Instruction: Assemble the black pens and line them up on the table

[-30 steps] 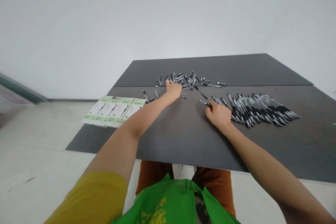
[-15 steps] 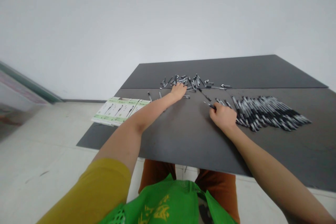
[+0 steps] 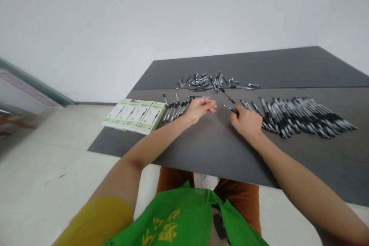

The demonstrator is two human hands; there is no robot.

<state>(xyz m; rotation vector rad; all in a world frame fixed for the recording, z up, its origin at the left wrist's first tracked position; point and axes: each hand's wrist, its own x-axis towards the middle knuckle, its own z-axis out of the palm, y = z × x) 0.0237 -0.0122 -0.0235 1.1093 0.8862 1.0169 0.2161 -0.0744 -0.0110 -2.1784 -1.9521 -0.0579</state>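
My left hand [image 3: 201,108] hovers over the dark table [image 3: 201,150] with its fingers curled; what they hold, if anything, is too small to make out. My right hand [image 3: 246,122] is closed on a thin black pen part [image 3: 230,109] that points left toward the left hand. A loose scatter of small pen parts [image 3: 210,80] lies farther back. A short row of pens [image 3: 174,110] lies just left of my left hand. To the right of my right hand lies a long tidy row of black pens [image 3: 300,117].
Green and white flat boxes [image 3: 134,115] rest at the table's left edge. A green mesh bag [image 3: 184,223] hangs in my lap below the near table edge. A pale floor spreads to the left, with a white wall behind.
My left hand has drawn back from the far scatter of parts toward me and closer to my right hand. The right hand has stayed in place with its pen part.
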